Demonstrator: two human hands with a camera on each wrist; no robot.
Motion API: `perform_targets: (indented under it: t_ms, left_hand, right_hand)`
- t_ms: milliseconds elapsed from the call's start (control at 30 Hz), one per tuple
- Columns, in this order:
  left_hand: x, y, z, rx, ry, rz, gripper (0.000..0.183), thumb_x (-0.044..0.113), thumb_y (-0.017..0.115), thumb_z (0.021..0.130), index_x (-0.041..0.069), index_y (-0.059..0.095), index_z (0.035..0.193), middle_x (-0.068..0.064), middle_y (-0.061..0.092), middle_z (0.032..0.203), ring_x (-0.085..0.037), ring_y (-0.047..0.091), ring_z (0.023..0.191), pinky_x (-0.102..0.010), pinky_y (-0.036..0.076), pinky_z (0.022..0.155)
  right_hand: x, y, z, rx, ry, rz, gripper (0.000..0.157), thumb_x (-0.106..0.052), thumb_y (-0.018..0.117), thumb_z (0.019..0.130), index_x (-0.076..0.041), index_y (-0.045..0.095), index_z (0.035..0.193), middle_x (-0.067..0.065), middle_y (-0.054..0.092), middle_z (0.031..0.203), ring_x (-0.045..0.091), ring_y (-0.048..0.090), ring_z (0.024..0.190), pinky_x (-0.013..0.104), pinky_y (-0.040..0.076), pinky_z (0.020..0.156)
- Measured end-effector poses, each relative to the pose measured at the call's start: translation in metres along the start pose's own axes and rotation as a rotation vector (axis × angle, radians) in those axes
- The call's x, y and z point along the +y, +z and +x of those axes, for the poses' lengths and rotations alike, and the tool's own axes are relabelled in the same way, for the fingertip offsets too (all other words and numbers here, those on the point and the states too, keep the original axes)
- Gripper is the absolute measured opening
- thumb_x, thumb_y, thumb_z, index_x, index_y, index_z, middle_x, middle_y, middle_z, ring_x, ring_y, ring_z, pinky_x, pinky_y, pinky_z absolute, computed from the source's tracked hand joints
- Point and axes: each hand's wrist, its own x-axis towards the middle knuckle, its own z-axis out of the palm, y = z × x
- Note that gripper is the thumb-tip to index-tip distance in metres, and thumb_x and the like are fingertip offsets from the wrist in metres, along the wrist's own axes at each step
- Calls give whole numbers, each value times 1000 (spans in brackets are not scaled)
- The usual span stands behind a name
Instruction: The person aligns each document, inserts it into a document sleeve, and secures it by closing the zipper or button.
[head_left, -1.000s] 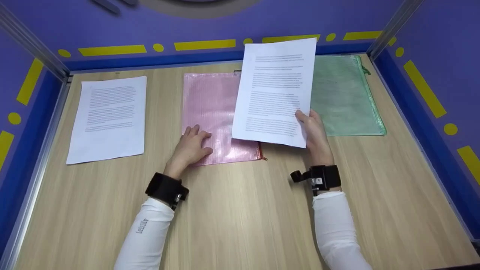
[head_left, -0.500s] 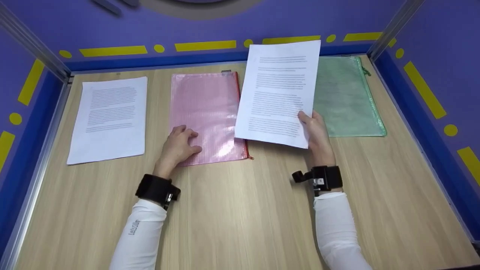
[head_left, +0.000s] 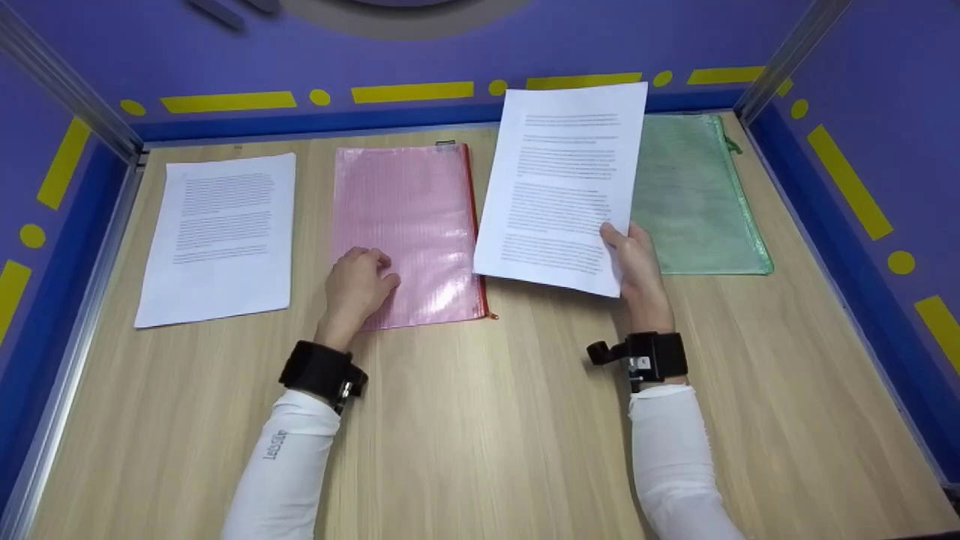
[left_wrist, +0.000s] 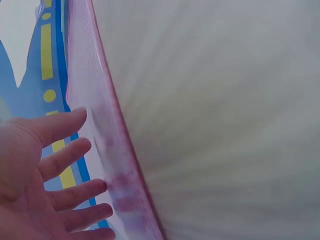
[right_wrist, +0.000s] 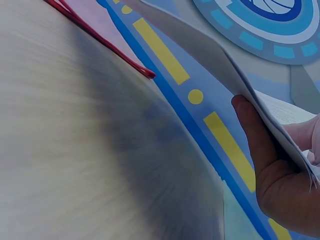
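My right hand [head_left: 639, 271] grips a sheaf of printed paper [head_left: 559, 191] by its lower right edge, thumb on the front. The paper is raised above the table and tilted. In the right wrist view, the sheaf is edge-on, with a finger [right_wrist: 255, 132] lying along its back. A pink mesh zipper pouch [head_left: 420, 217] lies flat on the table, its red zipper along the right side. Over the pouch's lower left part is my left hand [head_left: 354, 289], holding nothing. In the left wrist view its fingers [left_wrist: 80, 192] are spread, tips right at the pouch.
A second printed paper stack [head_left: 225, 232] lies on the left of the wooden table [head_left: 480, 420]. At the back right is a green mesh zipper pouch [head_left: 694, 199], partly covered by the raised paper. Purple walls [head_left: 405, 52] stand behind and at both sides.
The pink pouch has slid left along with my left hand, so its red zipper side shows beside the paper. My left fingers have drawn in a little. The held sheaf has shifted slightly right.
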Motion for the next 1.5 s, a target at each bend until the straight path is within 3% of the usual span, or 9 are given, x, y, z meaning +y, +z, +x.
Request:
perform_targets:
  t_ms: [267, 567, 967, 1133, 1500]
  left_hand:
    - [50, 15, 4, -9, 52, 124, 37, 32, 65, 93, 6, 68, 120, -18, 66, 123, -37, 64, 109, -48, 57, 87]
    - [91, 38, 10, -28, 132, 223, 42, 38, 62, 95, 2, 68, 116, -18, 66, 115, -36, 63, 105, -50, 57, 83]
    - [106, 56, 15, -68, 83, 293, 67, 56, 64, 89, -5, 66, 114, -19, 57, 121, -35, 55, 111, -47, 58, 79]
    - [109, 63, 14, -52, 67, 354, 69, 53, 63, 91, -8, 61, 123, -18, 55, 122, -33, 54, 112, -45, 58, 76]
    - [111, 60, 16, -65, 57, 341, 55, 40, 59, 94, -7, 62, 123, -19, 55, 121, -34, 53, 111, -42, 58, 76]
  right_hand:
    - [-2, -10, 1, 36, 24, 61, 47, -17, 47, 104, -3, 39, 148, -1, 69, 106, 11, 68, 93, 23, 56, 76]
    - [0, -24, 5, 64, 33, 177, 44, -16, 47, 104, -5, 41, 146, 0, 70, 106, 11, 69, 95, 24, 57, 77]
    - [5, -31, 7, 64, 31, 155, 46, -17, 45, 104, -5, 39, 148, -2, 68, 110, 10, 67, 99, 23, 56, 79]
    - [7, -31, 7, 74, 45, 139, 46, -17, 46, 104, -5, 40, 148, -2, 68, 107, 10, 67, 96, 23, 56, 77]
    - [5, -32, 6, 75, 38, 160, 46, -16, 46, 104, -2, 40, 147, -1, 70, 106, 10, 69, 96, 24, 57, 77]
